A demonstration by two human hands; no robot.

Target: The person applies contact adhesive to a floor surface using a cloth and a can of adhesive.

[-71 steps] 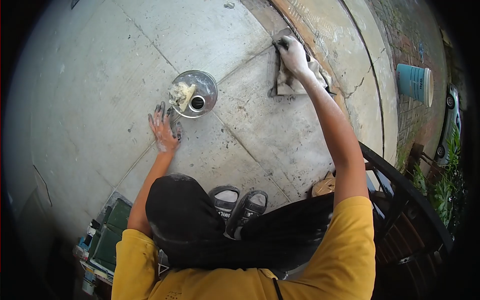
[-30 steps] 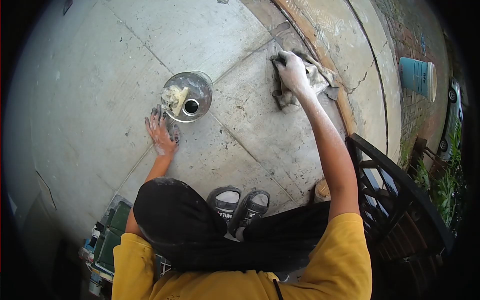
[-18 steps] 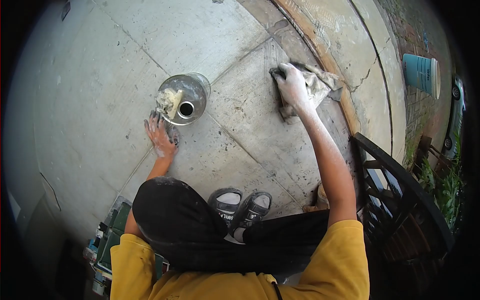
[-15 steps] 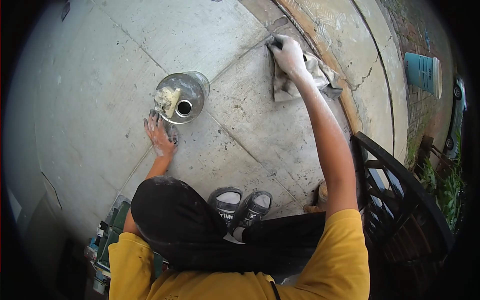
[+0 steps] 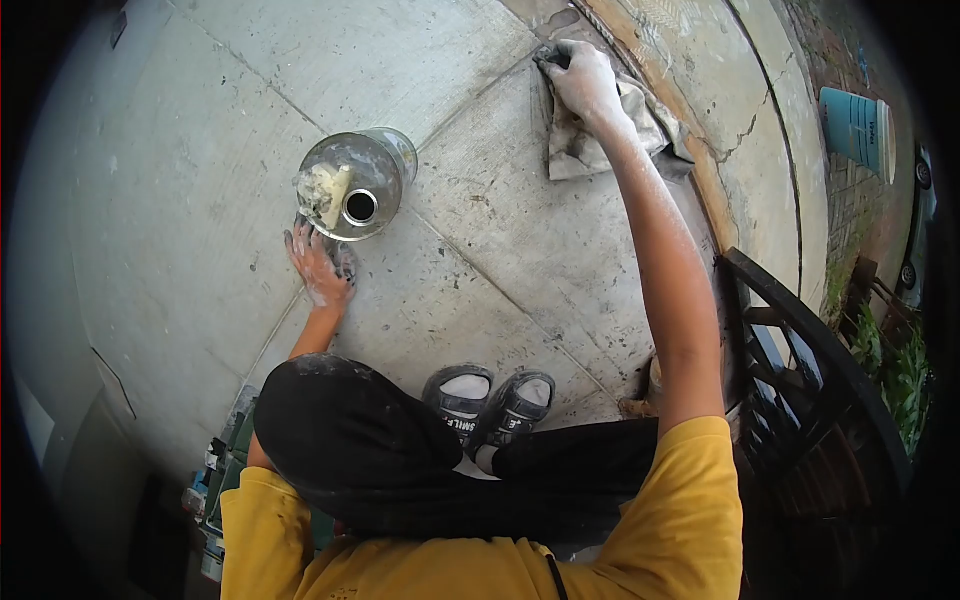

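My right hand [image 5: 585, 85], dusted white and with dark fingertips, is closed in a pinch on the upper left corner of a stained grey-white rag [image 5: 580, 152]. The rag lies crumpled on the concrete floor. My left hand [image 5: 320, 270] is open, its smudged fingers spread beside the near left edge of a metal can [image 5: 385, 165]. This can stands upright, with a round opening in its top. A pale, dirty lump with a yellowish scraper-like piece [image 5: 325, 195] rests on the can's top next to the opening.
My sandalled feet [image 5: 485, 405] are on the floor below the can. A dark slatted bench or chair [image 5: 800, 370] stands at my right. Farther off are a blue bucket [image 5: 855, 132], plants [image 5: 905, 380] and a parked car [image 5: 918, 230]. Green boxes [image 5: 228, 470] sit at my left.
The view has shifted slightly. Both hands keep about the same places beside the can and at the rag.
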